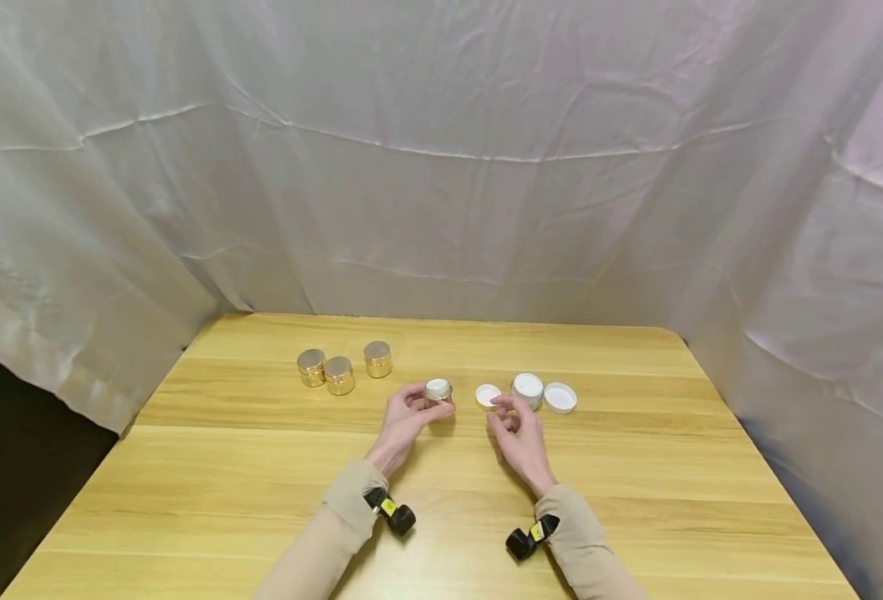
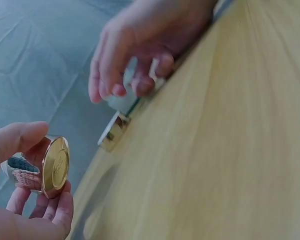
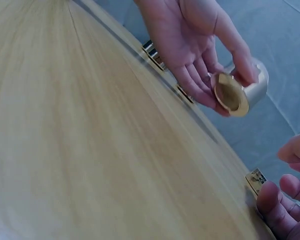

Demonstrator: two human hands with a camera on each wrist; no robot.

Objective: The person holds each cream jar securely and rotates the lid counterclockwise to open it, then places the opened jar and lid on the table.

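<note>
Here's a lane down the wooden table (image 1: pixel 449 483), between the left hand (image 1: pixel 405 421) and the right hand (image 1: pixel 519 437), with two black wrist cameras (image 1: pixel 401 521) poking in from either side! Up top it's tighter: the raised gold jar (image 1: pixel 438 400) guards the left, the upturned gold-rimmed lid (image 1: pixel 488 394) the right! Beyond that lid, the white-topped jar (image 1: pixel 527 388) and white lid (image 1: pixel 560 397) crowd side by side, hardly a gap! Over left, two gold-lidded jars (image 1: pixel 339 376) bunch up, room opening before the third gold-lidded jar (image 1: pixel 378 360), and a strip runs behind to the curtain (image 1: pixel 441 242)
</note>
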